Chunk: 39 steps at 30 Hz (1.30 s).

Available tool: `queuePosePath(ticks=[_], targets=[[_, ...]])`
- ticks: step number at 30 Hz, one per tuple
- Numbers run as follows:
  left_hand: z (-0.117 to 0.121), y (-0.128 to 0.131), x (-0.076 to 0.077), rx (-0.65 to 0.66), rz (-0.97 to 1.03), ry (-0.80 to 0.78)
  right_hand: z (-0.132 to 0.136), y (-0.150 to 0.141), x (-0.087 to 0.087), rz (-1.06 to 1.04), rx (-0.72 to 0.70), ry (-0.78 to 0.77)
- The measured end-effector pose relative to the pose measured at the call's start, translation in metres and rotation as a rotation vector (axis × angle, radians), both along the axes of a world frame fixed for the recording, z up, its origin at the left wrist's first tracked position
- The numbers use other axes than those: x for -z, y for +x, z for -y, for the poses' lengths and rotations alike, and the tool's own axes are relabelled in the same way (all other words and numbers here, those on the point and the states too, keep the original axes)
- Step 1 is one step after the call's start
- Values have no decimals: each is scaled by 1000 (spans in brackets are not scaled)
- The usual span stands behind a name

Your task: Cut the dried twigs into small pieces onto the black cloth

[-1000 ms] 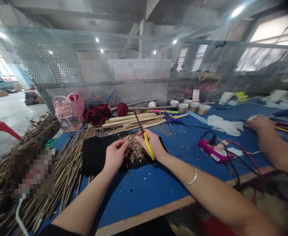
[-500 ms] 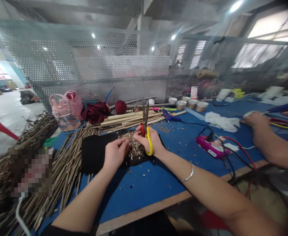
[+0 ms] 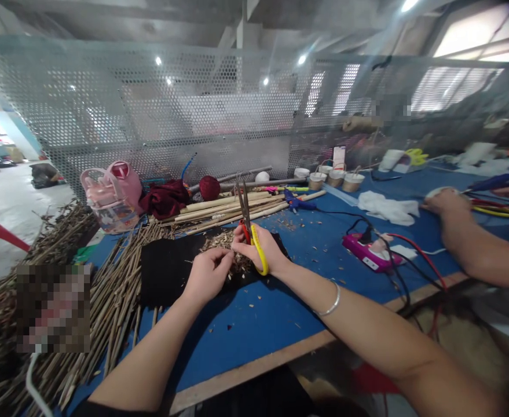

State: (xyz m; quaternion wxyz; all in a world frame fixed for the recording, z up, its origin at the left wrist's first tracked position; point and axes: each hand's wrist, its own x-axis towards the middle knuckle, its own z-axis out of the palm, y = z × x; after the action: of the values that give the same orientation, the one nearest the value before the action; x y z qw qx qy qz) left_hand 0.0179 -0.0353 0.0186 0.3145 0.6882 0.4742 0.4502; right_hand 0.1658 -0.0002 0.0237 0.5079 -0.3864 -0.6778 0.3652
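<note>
My right hand (image 3: 268, 250) is closed around a pair of scissors (image 3: 259, 250) with yellow and red handles; the blades point up and stand slightly apart. Close beside it, its fingertips almost meeting those of the right, my left hand (image 3: 207, 271) is pinched together. Whatever lies between its fingers is too small to make out. Both hands are over a black cloth (image 3: 163, 278) on the blue table. A heap of pale wood-like chips (image 3: 219, 238) lies on the cloth, partly hidden by the hands.
Dry stalks (image 3: 117, 289) pile up on the left. Behind lie pale sticks (image 3: 223, 205), a blue glue gun (image 3: 298, 201) and a pink bag (image 3: 113, 197). To the right are a purple power strip (image 3: 369, 253), white gloves (image 3: 388, 207) and another person's hand (image 3: 447, 205).
My left hand has moved slightly right, closer to my right hand. The scissors have tilted to the left. The view has shifted a little.
</note>
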Motion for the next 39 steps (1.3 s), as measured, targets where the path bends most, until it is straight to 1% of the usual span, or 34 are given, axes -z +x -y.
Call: queuePosePath(ticks=[2,4,6,9,10,12,14,18,23,26,30,35,39], targets=[[0,0,1,19,15,-23,1,0,1,13,-24,6],[-2,-1,1,4,28,-21,2,1,1,49,-38,10],[-4,-3,1,-72,79,-5,4,3,0,163,-10,10],[-7,-6,0,-216,209,19,8,6,-1,433,89,11],[-7,-7,-1,-245,249,22,10,6,-1,495,94,27],[-7,-7,-2,-270,302,26,12,5,0,578,93,71],[-6,-6,-2,-264,305,35,14,3,1,628,83,118],[-5,-4,-1,-239,265,57,15,-1,2,671,83,182],[-3,-4,-2,-206,223,115,17,-1,-1,682,106,209],[-1,-3,-3,-188,194,140,19,0,-1,673,90,172],[-1,-3,-2,-213,146,186,19,0,1,704,91,94],[-2,-5,0,-231,53,216,14,1,3,758,155,119],[-4,-6,4,-241,15,190,11,3,8,769,157,97]])
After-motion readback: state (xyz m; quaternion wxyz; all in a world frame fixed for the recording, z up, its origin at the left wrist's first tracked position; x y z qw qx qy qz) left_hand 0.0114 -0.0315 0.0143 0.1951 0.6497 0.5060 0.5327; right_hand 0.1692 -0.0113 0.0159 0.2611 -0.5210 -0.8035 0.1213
